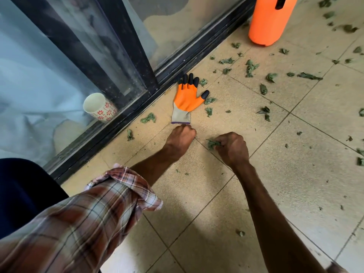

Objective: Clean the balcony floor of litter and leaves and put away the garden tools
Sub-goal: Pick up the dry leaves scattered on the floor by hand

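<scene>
left hand [182, 134]: centre of frame, fingers curled into a fist, knuckles right at the grey cuff of the glove [188, 99]. Cannot tell if it pinches the cuff, holds scraps, or holds nothing.
right hand [232, 146]: just right of the left, closed round a wad of leaves [212, 143], green poking out on the thumb side.
glove: flat on the tiles [295, 174], just above the hands, fingertips toward the door track [206, 44].
leaves [251, 67]: loose all over the floor, thickest upper right. Several lie beside the glove, a few along the track.
spray bottle [272, 20]: orange, upright, top right, near the track.
cup [99, 107]: left of frame, behind the glass.
risk, spill: wad looks loose and likely sheds bits if that hand grabs more.
risk, track: scraps near the groove could get pushed in by a sweep.
risk, glove: lifting it by the cuff may flick the leaves next to it. Anything under it is hidden.
risk, bottle: a wide reach to upper right could tip it.
progress: early. Most litter is on the floor, tools not put away.
</scene>
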